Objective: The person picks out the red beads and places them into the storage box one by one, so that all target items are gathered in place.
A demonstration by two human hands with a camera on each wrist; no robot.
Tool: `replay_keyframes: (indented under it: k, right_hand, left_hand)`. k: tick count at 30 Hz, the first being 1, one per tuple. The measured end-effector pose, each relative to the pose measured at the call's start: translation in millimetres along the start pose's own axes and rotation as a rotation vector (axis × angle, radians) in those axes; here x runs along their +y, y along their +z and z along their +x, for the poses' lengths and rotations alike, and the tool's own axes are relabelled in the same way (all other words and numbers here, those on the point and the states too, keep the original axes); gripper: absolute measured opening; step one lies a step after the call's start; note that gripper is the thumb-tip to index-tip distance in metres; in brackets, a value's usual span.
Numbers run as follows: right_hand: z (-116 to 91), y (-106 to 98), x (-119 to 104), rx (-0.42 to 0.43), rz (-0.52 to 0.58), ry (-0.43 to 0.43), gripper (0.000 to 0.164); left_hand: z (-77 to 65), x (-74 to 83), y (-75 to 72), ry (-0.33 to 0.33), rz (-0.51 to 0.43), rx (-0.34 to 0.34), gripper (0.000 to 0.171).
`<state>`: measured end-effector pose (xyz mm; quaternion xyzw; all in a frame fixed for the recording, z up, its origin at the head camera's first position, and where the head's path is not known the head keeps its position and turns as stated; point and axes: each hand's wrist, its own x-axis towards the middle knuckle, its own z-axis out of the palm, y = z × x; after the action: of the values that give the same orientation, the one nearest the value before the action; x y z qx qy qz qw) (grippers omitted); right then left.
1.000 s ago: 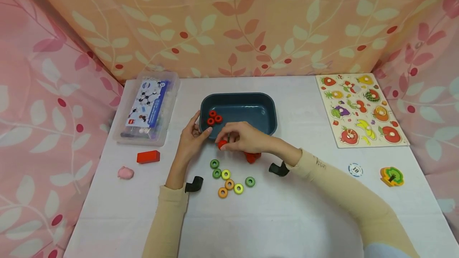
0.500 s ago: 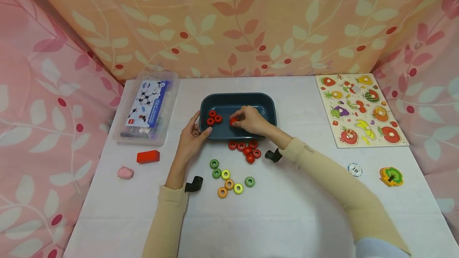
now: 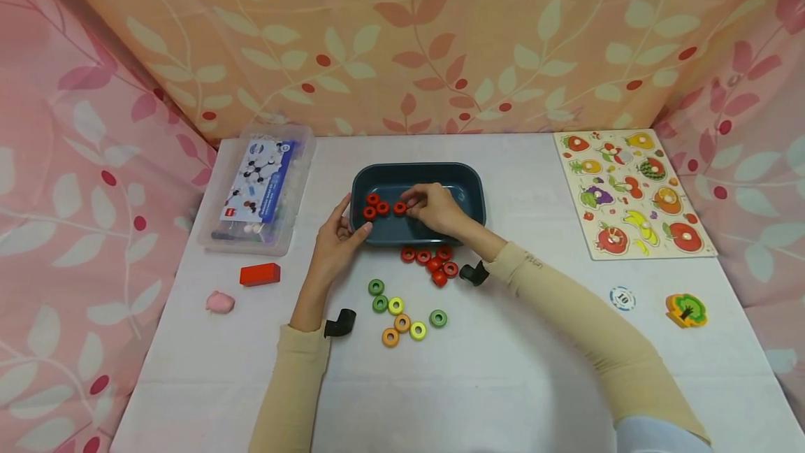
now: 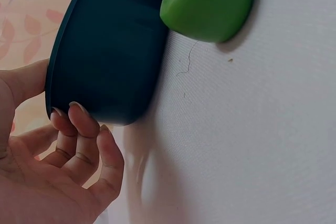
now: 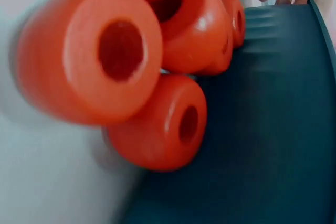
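My left hand [image 3: 337,240] holds the left end of a dark blue rectangular tray [image 3: 468,238], thumb over the rim; in the left wrist view its curled fingers [image 4: 84,129] rest against the outer wall. Inside the tray several red ring beads [image 3: 372,207] lie toward the left. My right hand [image 3: 437,210] is over the tray's middle, fingertips beside a red bead [image 3: 400,208] lying flat on the bottom; it seems to hold nothing. More red beads [image 3: 423,257] cluster on the cloth along the tray's near side, seen large in the right wrist view.
Green, yellow and orange ring beads [image 3: 402,324] lie nearer me. At left are a clear plastic case [image 3: 258,187], a red block [image 3: 260,275] and a pink pig figure [image 3: 220,303]. On the right lie a fruit puzzle board [image 3: 635,194], a round chip [image 3: 622,298] and a tree piece [image 3: 687,310].
My right hand carried a red bead from the near side into the tray and set it down right of the other beads there. The left hand stayed at the tray's left end.
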<state>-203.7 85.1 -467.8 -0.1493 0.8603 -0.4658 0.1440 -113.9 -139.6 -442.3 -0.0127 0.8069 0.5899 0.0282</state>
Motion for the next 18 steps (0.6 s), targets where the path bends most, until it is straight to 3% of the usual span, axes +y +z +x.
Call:
replay_keyframes:
  k: [13, 18]
  right_hand:
    - [-19.8, -23.3, -3.6, -0.114, -0.026, -0.181, 0.020]
    - [-34.2, -26.2, -13.9, -0.172, -0.038, -0.255, 0.017]
  left_hand:
    - [-0.1, -0.8, 1.1, -0.007, 0.029, 0.014, 0.070]
    - [7.5, -22.3, 3.1, -0.003, 0.023, 0.027, 0.072]
